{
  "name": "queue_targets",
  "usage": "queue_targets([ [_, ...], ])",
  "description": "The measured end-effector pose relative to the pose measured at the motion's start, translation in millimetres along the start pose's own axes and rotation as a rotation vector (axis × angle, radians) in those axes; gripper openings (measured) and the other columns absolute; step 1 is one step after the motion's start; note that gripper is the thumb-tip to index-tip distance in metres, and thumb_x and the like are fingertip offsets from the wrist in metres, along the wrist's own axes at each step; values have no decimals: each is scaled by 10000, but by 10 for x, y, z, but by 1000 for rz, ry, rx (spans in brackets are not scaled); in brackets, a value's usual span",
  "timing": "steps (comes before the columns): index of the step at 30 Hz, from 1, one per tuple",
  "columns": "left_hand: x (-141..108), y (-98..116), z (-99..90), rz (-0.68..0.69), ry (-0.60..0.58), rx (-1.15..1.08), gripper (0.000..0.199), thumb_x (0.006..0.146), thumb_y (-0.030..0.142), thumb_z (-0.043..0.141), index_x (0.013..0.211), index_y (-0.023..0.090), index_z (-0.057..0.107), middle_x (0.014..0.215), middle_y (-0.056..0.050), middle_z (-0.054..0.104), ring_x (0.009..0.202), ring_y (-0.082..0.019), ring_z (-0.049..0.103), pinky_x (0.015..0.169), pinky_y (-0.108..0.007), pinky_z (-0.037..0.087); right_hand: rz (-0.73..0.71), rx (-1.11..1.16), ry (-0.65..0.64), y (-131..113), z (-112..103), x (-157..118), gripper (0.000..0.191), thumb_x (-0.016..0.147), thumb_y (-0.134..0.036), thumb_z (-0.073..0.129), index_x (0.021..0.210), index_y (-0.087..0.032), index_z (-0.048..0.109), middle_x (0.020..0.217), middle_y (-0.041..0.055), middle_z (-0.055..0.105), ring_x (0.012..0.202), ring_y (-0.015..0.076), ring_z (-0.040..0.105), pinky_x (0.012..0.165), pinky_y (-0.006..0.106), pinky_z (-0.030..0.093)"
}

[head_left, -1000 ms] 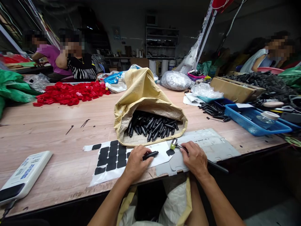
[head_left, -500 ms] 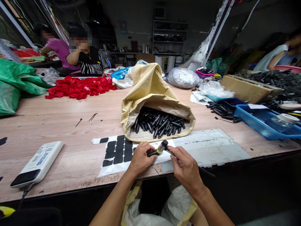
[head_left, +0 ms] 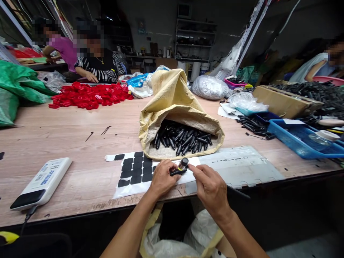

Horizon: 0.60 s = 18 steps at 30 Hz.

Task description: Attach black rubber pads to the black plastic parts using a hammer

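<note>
My left hand (head_left: 162, 180) is closed on a small black cylindrical piece (head_left: 183, 164) with a clear section, a yellow ring and a round dark end turned up. My right hand (head_left: 211, 187) is closed around a thin black rod (head_left: 239, 192); its long end sticks out behind the hand, and its tip by the piece is hard to make out. Under the hands lies a white sheet (head_left: 126, 190) with rows of black rounded-square stickers (head_left: 137, 168). Just beyond, a yellowish woven sack (head_left: 177, 96) lies with its mouth towards me, holding several black tubular parts (head_left: 185, 138).
A white power bank (head_left: 43, 182) with a cable lies at the left. Red parts (head_left: 91, 95) are heaped behind it. At the right are a blue tray (head_left: 292, 141), a cardboard piece (head_left: 285, 101) and black parts. Co-workers sit across the room. A grey translucent sheet (head_left: 242, 170) lies along the table edge.
The piece in my left hand has tilted so its round end faces up more. My right fingers have shifted beside it. A co-worker at the back left has lowered a hand.
</note>
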<state>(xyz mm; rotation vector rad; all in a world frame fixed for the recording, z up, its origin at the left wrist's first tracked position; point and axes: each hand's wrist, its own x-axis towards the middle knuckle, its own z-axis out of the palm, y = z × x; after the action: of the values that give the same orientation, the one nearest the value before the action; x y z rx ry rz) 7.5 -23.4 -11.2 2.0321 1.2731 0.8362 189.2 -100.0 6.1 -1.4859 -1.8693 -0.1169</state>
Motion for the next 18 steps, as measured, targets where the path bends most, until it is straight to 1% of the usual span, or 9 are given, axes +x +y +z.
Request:
queue_targets([
  [3, 0, -19, 5, -9, -15, -2, 159, 699, 138, 711, 841, 208, 699, 859, -7, 638, 852, -191, 551, 760, -304, 412, 11, -14, 89, 21, -48, 3, 476, 927, -62, 454, 1295, -287, 655, 1017, 65, 684, 913, 210, 621, 820, 344, 464],
  [4, 1, -24, 7, -9, -16, -3, 164, 698, 140, 711, 848, 207, 703, 865, -9, 641, 856, -192, 552, 760, -304, 414, 10, -32, 93, 28, -48, -6, 476, 928, -60, 452, 1291, -288, 658, 1014, 65, 684, 914, 209, 623, 818, 342, 461],
  [8, 5, -30, 12, -6, -3, 5, 152, 690, 146, 715, 830, 202, 699, 844, -8, 638, 851, -194, 551, 755, -304, 414, 1, -78, 28, 73, 5, -63, 474, 928, -41, 430, 1256, -275, 679, 955, 53, 682, 871, 186, 618, 782, 317, 447],
  [11, 3, -26, 2, -5, -12, 2, 162, 690, 147, 715, 843, 200, 707, 848, -10, 641, 861, -198, 549, 766, -308, 415, 25, -75, 82, 156, -6, -68, 437, 944, -58, 444, 1248, -263, 683, 989, 44, 690, 880, 174, 617, 788, 302, 449],
  [14, -2, -16, -27, -7, -35, -17, 136, 726, 189, 718, 862, 201, 720, 856, -14, 645, 872, -204, 547, 783, -318, 409, 62, -159, 131, 322, -79, -46, 427, 935, -61, 479, 1235, -276, 693, 1009, 34, 698, 908, 181, 614, 803, 309, 435],
  [16, -3, -5, -53, -4, -54, -44, 90, 790, 241, 690, 864, 206, 726, 862, -17, 652, 889, -208, 549, 799, -326, 402, 96, -238, 129, 476, -114, -46, 419, 921, -60, 503, 1203, -291, 710, 994, 28, 701, 905, 188, 607, 787, 317, 415],
  [18, -1, 4, -76, 12, -75, -64, 126, 867, 282, 625, 847, 210, 726, 864, -19, 658, 898, -208, 549, 813, -333, 393, 131, -308, 111, 636, -111, -70, 412, 908, -61, 522, 1164, -310, 728, 980, 23, 701, 890, 194, 594, 760, 326, 389],
])
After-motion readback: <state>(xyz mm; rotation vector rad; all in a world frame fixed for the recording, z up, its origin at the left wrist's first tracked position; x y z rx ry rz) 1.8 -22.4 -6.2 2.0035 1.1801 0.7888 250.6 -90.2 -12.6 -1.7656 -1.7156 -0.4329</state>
